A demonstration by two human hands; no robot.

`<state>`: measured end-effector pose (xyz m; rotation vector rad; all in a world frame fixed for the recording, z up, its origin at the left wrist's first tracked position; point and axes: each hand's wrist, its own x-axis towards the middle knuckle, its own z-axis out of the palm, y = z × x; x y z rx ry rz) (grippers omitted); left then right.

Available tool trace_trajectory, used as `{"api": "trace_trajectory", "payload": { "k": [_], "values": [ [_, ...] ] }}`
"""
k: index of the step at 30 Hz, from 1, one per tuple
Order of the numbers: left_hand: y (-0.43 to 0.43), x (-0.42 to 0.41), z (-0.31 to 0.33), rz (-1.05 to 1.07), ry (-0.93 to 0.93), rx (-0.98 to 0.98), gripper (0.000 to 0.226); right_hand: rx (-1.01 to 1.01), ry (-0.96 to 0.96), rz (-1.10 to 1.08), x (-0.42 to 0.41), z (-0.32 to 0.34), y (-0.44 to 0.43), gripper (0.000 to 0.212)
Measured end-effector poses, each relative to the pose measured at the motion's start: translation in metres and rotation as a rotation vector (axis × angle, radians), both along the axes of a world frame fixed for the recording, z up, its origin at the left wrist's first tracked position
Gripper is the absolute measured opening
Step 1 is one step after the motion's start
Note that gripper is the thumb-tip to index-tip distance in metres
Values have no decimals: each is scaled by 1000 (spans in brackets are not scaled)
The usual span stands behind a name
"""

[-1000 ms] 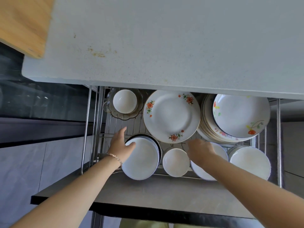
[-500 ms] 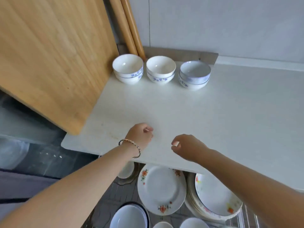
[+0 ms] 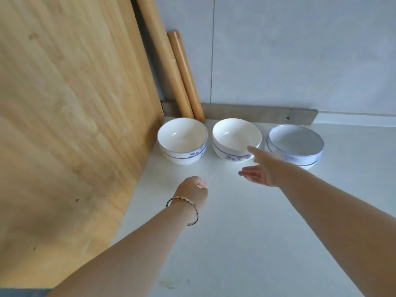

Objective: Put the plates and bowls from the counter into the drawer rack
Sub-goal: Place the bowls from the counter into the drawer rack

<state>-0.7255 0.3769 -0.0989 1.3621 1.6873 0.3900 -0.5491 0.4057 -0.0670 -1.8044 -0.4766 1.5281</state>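
Three stacks of white bowls with blue flower patterns stand in a row at the back of the white counter (image 3: 246,232): a left stack (image 3: 182,140), a middle stack (image 3: 234,138) and a wider right stack (image 3: 295,144). My right hand (image 3: 260,168) reaches forward with straight fingers, its fingertips just in front of the middle stack's right rim, holding nothing. My left hand (image 3: 192,191), with a bracelet on the wrist, hovers over the counter in front of the left stack, fingers curled and empty. The drawer rack is out of view.
A large wooden cutting board (image 3: 70,125) leans against the wall on the left, its edge beside the left bowl stack. Two wooden rolling pins (image 3: 177,76) stand in the corner behind the bowls. A tiled wall (image 3: 300,50) backs the counter.
The view has lifted from the drawer rack to the counter. Both hands left the rack and moved forward toward the bowls; my right hand has opened and stretched toward the middle stack.
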Motion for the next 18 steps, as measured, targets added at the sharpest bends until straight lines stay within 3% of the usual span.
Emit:
{"api": "trace_trajectory", "payload": {
  "k": [2,7,13,18],
  "values": [
    [11,-7,-9,-26,6,11,24,15,154,-91,-5,-10,17,61],
    [16,-17,-33,3,-49,-3,25,140,221,-236,-14,-35,31,51],
    [-8,-13,-26,31,-190,-60,24,156,202,-240,-12,-28,-9,43],
    [-35,2,6,119,-385,-200,14,63,159,-114,9,-28,-97,22]
  ]
}}
